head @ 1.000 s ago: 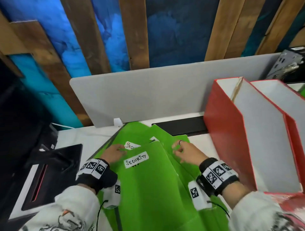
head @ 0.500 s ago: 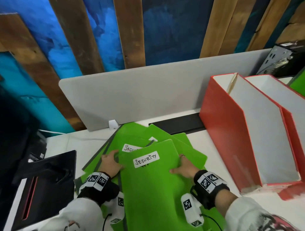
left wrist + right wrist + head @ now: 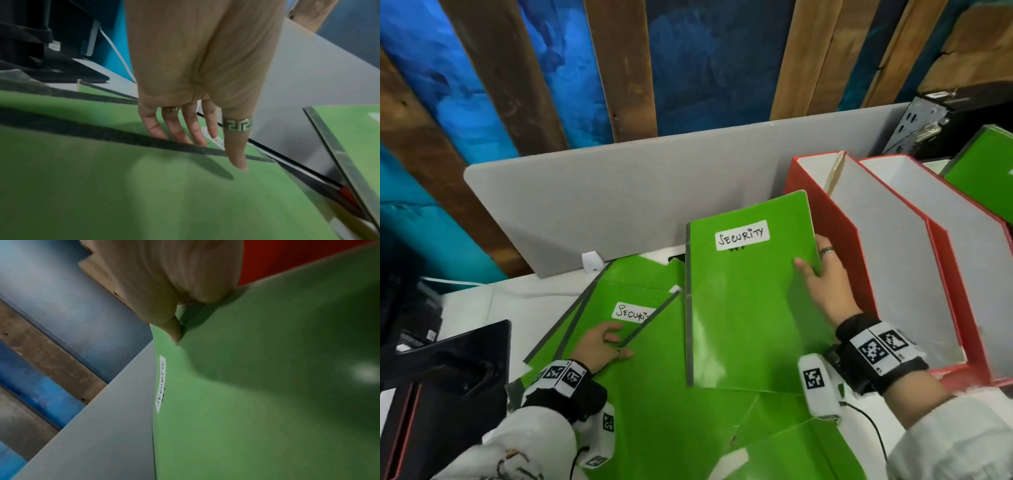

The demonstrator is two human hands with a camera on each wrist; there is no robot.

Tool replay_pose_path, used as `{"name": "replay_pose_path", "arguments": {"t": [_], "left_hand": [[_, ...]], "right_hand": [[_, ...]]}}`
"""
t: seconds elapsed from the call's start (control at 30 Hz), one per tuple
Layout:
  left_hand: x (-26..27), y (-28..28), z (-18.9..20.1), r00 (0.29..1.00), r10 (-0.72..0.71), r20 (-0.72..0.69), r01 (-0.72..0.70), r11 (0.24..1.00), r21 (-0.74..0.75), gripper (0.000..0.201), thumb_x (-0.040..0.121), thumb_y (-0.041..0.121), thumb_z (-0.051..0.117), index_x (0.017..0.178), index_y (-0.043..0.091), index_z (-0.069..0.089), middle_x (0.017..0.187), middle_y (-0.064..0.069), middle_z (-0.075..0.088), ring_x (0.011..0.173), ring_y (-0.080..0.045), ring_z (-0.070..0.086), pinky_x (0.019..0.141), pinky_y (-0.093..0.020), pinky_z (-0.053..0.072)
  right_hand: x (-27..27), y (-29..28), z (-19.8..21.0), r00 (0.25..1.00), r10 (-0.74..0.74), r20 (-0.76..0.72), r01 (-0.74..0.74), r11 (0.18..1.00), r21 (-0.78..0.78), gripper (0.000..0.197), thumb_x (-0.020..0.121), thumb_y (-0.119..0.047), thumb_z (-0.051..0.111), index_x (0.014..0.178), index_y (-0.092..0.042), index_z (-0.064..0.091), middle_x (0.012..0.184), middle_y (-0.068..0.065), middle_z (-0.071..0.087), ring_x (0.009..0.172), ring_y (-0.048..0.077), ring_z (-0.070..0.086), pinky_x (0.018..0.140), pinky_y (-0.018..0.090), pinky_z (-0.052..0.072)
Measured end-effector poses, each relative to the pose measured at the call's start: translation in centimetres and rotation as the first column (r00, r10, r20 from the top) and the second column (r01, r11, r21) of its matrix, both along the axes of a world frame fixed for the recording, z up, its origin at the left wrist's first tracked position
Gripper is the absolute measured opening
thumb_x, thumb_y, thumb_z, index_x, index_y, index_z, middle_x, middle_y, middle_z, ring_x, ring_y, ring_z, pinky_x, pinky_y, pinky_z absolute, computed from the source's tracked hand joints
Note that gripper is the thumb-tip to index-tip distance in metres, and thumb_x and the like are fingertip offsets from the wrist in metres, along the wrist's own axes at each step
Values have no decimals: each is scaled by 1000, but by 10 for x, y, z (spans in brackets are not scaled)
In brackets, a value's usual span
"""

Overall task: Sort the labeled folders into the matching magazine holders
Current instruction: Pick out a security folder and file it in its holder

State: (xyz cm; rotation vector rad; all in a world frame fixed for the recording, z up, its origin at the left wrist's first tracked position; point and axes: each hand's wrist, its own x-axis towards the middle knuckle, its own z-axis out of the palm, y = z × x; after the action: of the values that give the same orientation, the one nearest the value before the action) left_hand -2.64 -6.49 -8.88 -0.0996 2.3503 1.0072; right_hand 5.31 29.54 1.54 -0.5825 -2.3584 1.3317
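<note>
My right hand (image 3: 822,274) pinches the right edge of a green folder (image 3: 743,308) labelled SECURITY, thumb on its front and fingers behind it. The folder is raised above the pile and tilted up, right beside the nearest red magazine holder (image 3: 822,219). In the right wrist view the thumb (image 3: 174,331) presses the same green folder (image 3: 246,402). My left hand (image 3: 602,346) rests flat with straight fingers on the pile of green folders (image 3: 654,411), near another SECURITY label (image 3: 633,313). The left wrist view shows those fingers (image 3: 185,129) spread on the pile (image 3: 123,186).
A second red holder (image 3: 962,267) stands right of the first, with another green folder (image 3: 983,178) behind it. A grey divider panel (image 3: 619,205) runs along the desk's back. A black tray (image 3: 448,377) sits at the left. Computer hardware (image 3: 928,123) is at the far right.
My right hand has gripped the top SECURITY folder, lifted it off the pile and carried it right, toward the red holder. The left hand has stayed on the pile.
</note>
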Motion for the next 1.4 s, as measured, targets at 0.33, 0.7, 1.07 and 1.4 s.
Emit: {"name": "replay_pose_path", "arguments": {"t": [0.33, 0.7, 1.07, 1.4], "left_hand": [[2, 17, -1, 984, -176, -38, 165, 967, -191, 90, 51, 22, 90, 128, 15, 43, 122, -12, 52, 114, -28, 52, 97, -39, 45], [-8, -1, -2, 997, -57, -54, 60, 997, 42, 29, 77, 17, 75, 93, 4, 56, 88, -15, 58, 104, -34, 58, 84, -32, 40], [9, 56, 11, 976, 216, -23, -195, 921, 338, 11, 93, 13, 53, 102, 8, 51, 97, -12, 54, 95, -22, 47, 80, -30, 35], [1, 74, 2, 980, 161, 114, -183, 956, 227, 33, 96, 11, 43, 128, 8, 52, 108, -13, 58, 94, -24, 55, 76, -32, 45]], "right_hand": [[10, 8, 12, 994, -42, -100, 57, 987, 149, 46, 91, -3, 53, 135, -10, 41, 124, 13, 61, 112, 27, 57, 80, 14, 34], [0, 32, 53, 922, -120, -367, 162, 983, 86, 39, 94, -5, 48, 132, -6, 42, 124, -3, 52, 108, -1, 47, 94, 9, 36], [-7, 25, 56, 927, -97, -363, 118, 992, 36, 40, 93, -5, 50, 131, -8, 43, 125, 0, 55, 114, 13, 53, 103, 31, 40], [3, 14, 26, 988, -42, -147, 56, 994, 91, 46, 92, -3, 51, 136, -10, 41, 132, 9, 54, 114, 14, 49, 84, 8, 30]]}}
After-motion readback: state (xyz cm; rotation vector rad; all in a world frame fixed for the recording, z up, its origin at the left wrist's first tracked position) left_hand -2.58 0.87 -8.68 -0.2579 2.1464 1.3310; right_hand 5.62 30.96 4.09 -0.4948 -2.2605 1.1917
